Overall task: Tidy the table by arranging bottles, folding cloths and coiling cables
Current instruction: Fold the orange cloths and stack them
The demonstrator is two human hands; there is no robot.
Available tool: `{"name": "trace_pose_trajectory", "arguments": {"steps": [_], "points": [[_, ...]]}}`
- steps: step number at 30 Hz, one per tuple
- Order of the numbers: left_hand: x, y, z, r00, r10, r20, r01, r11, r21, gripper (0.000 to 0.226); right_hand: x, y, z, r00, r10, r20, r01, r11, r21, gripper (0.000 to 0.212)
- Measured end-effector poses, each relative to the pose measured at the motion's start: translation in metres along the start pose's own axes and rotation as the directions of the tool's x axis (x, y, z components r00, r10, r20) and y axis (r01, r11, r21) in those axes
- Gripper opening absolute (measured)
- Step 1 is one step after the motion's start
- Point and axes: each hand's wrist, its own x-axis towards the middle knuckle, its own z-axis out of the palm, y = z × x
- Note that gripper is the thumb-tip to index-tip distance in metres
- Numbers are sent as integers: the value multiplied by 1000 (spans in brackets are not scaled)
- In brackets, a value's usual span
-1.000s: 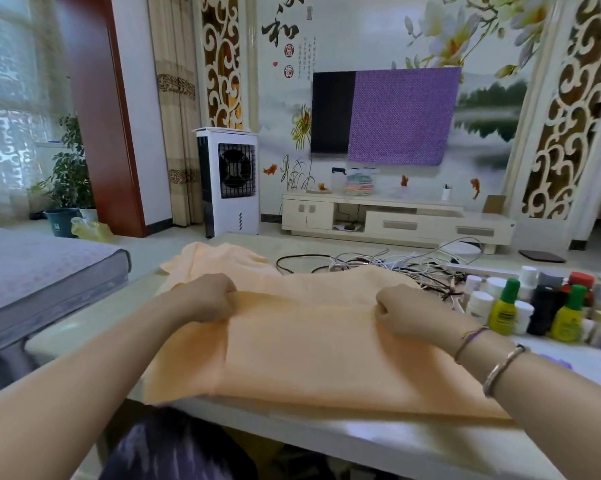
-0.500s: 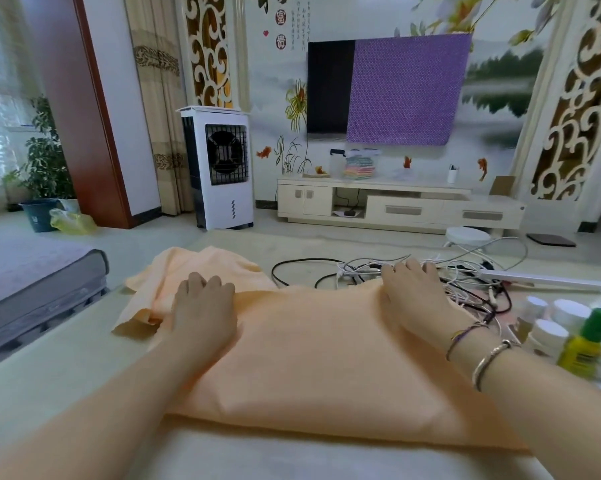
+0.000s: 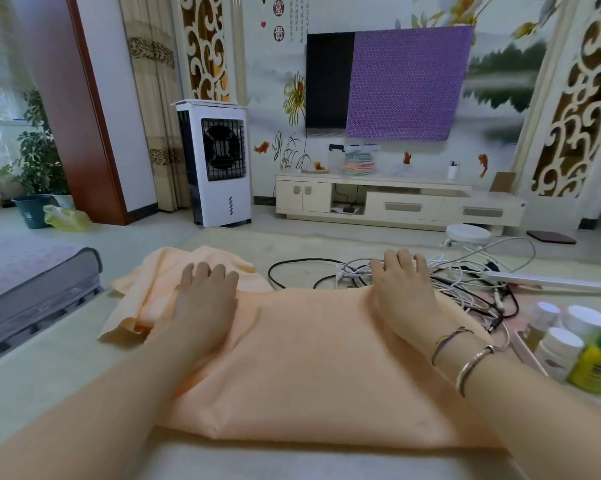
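My fingers [image 3: 205, 271] lie straight and flat, holding nothing, both palms pressing the cloth [image 3: 309, 358], which is spread across the table [image 3: 32, 358] in front of me: left hand [image 3: 205, 299] near its bunched far-left corner, right hand [image 3: 404, 292] at the far edge, fingertips just touching the cables [image 3: 465, 282]. To fold well, I think I should smooth outward with even pressure, tuck that loose corner under, and keep the right hand from dragging cables or nudging the bottles [image 3: 569, 341] beside the cloth.
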Motion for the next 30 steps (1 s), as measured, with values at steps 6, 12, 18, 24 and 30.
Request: {"name": "trace_pose_trajectory", "arguments": {"steps": [6, 12, 18, 24, 30], "points": [[-30, -26, -4, 958, -250, -141, 208, 942, -262, 49, -40, -53, -28, 979, -167, 119, 100, 893, 439, 27], [-100, -65, 2, 886, -434, 164, 441, 676, -590, 35, -77, -97, -37, 940, -253, 228, 70, 797, 599, 31], [-127, -70, -5, 864, -408, 294, 477, 483, -734, 19, -88, -108, -25, 901, -297, 315, 67, 815, 576, 45], [-129, -69, -22, 881, -447, 153, 338, 369, -866, 7, -91, -108, -27, 887, -294, 355, 55, 832, 553, 56], [-122, -70, -26, 846, -484, 222, 375, 245, -894, 33, -91, -108, -25, 892, -287, 350, 57, 838, 542, 56]]}}
